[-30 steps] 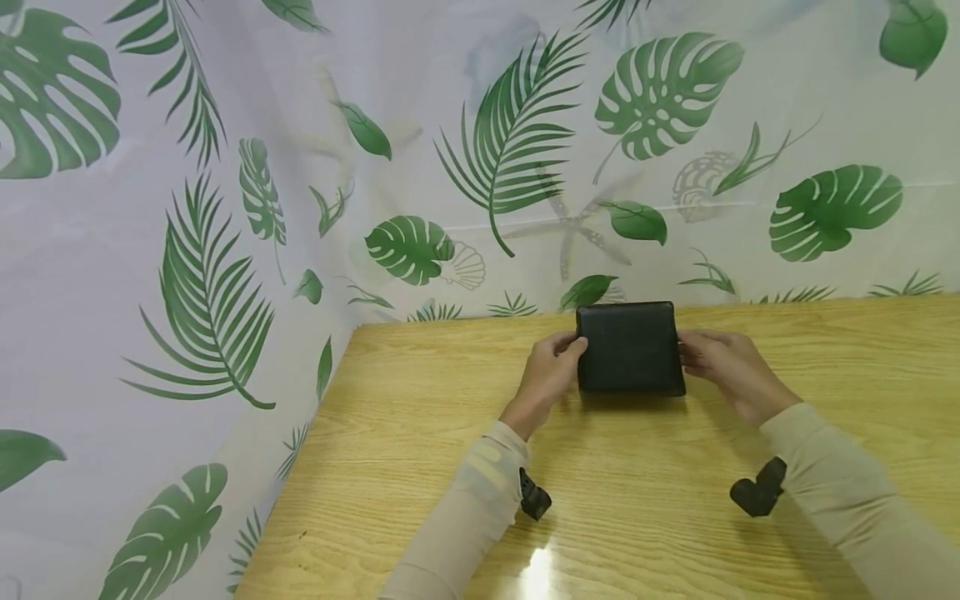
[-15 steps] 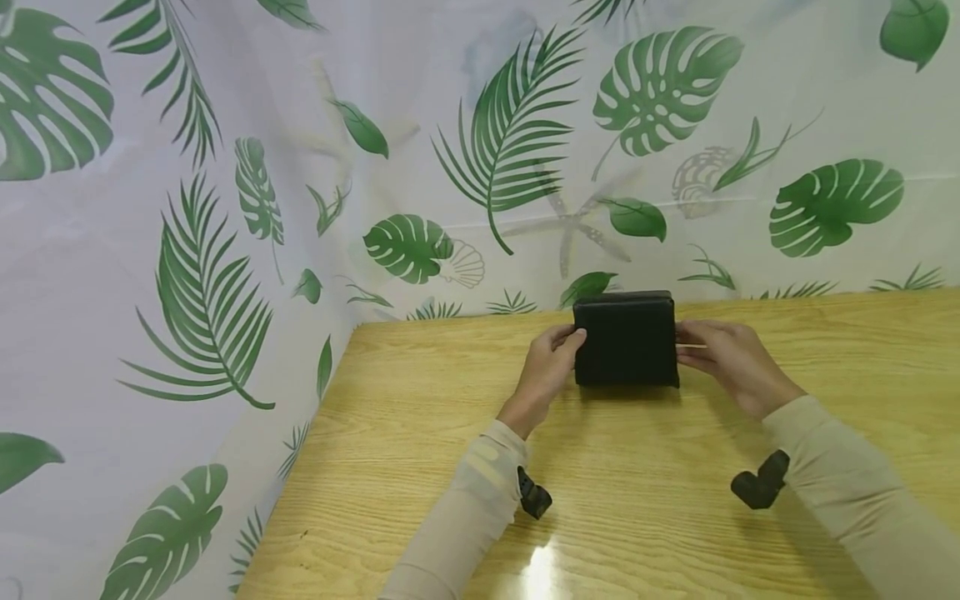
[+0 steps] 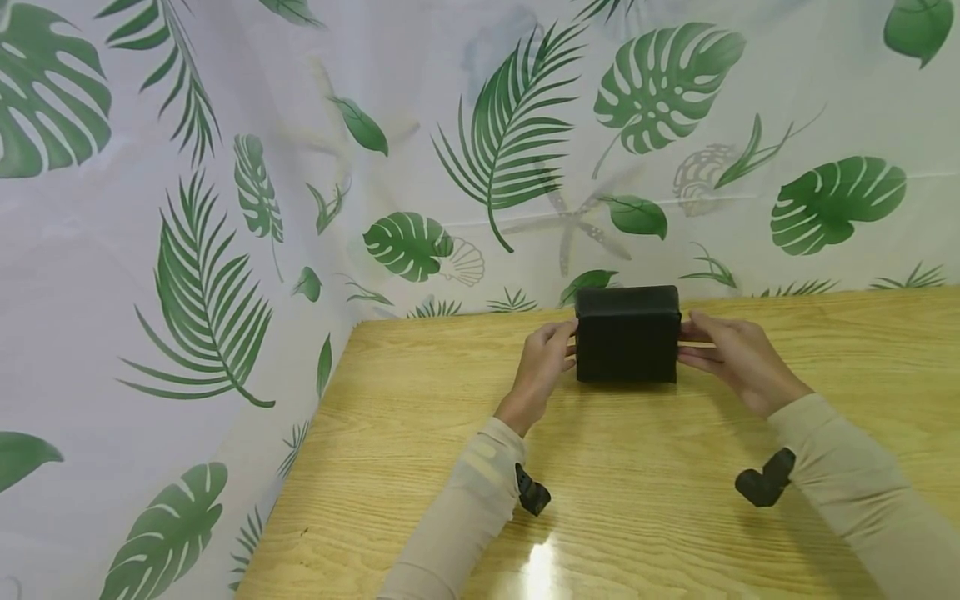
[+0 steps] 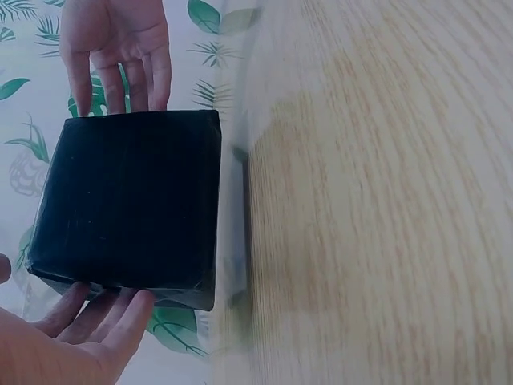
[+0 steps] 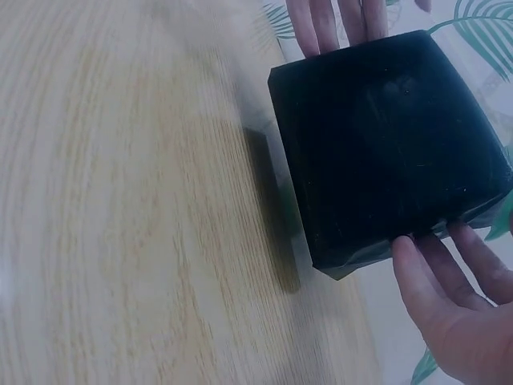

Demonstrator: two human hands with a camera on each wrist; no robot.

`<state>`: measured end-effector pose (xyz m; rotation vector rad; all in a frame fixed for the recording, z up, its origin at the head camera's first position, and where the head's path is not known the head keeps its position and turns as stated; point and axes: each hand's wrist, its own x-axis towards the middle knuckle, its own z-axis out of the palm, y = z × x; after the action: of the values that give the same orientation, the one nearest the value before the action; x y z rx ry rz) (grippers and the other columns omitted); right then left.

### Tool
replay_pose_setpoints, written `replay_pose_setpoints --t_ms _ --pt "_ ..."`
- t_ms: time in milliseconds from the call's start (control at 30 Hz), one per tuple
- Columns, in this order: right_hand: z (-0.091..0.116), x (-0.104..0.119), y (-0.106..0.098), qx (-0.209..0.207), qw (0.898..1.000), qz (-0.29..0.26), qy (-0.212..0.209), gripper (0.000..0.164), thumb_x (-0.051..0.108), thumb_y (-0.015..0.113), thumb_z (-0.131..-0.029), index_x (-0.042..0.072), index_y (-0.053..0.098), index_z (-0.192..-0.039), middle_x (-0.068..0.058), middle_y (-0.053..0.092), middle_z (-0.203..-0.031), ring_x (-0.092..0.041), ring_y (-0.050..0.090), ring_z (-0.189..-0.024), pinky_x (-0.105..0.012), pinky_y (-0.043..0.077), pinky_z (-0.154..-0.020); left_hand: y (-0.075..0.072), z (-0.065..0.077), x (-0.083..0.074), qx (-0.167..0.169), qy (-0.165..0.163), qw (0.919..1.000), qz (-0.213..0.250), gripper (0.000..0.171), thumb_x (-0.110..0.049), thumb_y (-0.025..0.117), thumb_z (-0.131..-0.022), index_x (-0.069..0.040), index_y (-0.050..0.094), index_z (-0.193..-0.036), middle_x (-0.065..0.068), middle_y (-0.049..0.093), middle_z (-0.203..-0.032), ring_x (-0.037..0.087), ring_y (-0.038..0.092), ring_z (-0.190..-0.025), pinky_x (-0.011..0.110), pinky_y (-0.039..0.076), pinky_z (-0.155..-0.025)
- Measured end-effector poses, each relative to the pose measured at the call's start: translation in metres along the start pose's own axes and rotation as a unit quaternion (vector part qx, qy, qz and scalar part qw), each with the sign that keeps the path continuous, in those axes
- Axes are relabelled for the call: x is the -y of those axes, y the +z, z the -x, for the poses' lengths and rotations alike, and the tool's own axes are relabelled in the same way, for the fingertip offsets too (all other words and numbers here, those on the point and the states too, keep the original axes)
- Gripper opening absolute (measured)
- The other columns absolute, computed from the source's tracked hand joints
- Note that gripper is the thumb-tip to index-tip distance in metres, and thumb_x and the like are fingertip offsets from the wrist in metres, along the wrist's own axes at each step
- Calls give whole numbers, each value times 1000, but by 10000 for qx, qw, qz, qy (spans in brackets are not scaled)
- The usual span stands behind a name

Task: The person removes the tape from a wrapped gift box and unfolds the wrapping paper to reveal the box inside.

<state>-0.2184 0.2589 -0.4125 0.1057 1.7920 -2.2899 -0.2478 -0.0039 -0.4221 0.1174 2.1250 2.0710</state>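
A black box (image 3: 627, 346) with worn edges hangs between both hands near the back of the table, close over the wood. Its front and top faces show in the head view. My left hand (image 3: 536, 371) presses the box's left end with fairly straight fingers (image 4: 120, 321), the thumb at the upper edge. On the opposite end, the straight fingers (image 5: 417, 269) of my right hand (image 3: 738, 362) rest against the side. In the left wrist view, a broad side of the black box (image 4: 132, 208) faces the camera. The box's back is hidden in the head view.
The wood-grain table (image 3: 420, 467) meets a white leaf-print sheet (image 3: 450, 100) right behind the box. The sheet also runs along the left side. Black wrist cameras (image 3: 532, 492) hang from both beige sleeves (image 3: 465, 508). A bright reflection lies on the near tabletop.
The box has turned between the hands, so its upper face now shows above the front one. My left thumb has left the front face for the upper edge. The right fingers have spread.
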Motion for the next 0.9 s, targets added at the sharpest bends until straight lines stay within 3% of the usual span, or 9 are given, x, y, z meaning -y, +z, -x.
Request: replay_pose_setpoints --t_ms 133,300,500,700,900 --pt "1 1 -2 -20 10000 14 38 46 38 58 -103 4 47 -131 6 69 -104 -8 71 -97 -28 56 -92 1 -1 0 -47 36 9999 133 42 -40 53 -104 -6 68 -125 3 67 -119 26 67 -105 46 53 -99" --pt "1 0 -3 -4 10000 -14 23 40 39 58 -103 6 52 -126 6 68 -105 -9 71 -96 -28 56 -91 2 -1 0 -120 28 9995 275 39 -35 53 -105 -4 66 -124 5 67 -112 30 69 -100 47 54 -96" --pt "2 1 -3 5 10000 -28 42 27 38 59 -103 14 64 -113 6 69 -103 -9 71 -96 -28 56 -91 0 -1 -2 -114 -4 9994 332 47 -38 52 -105 -1 62 -132 8 66 -114 32 70 -100 43 56 -95" --pt "2 2 -1 13 10000 53 64 32 39 59 -102 12 59 -119 7 69 -104 -8 71 -97 -28 56 -92 1 1 -3 -50 -89 9996 264 48 -42 50 -105 -1 70 -119 9 67 -116 29 69 -104 42 55 -97" --pt "2 0 0 -36 10000 29 66 29 38 60 -103 11 63 -112 3 69 -100 -10 72 -94 -28 57 -90 0 1 -2 -102 -13 9993 350 48 -43 51 -104 -2 72 -117 11 69 -117 29 70 -106 43 55 -97"
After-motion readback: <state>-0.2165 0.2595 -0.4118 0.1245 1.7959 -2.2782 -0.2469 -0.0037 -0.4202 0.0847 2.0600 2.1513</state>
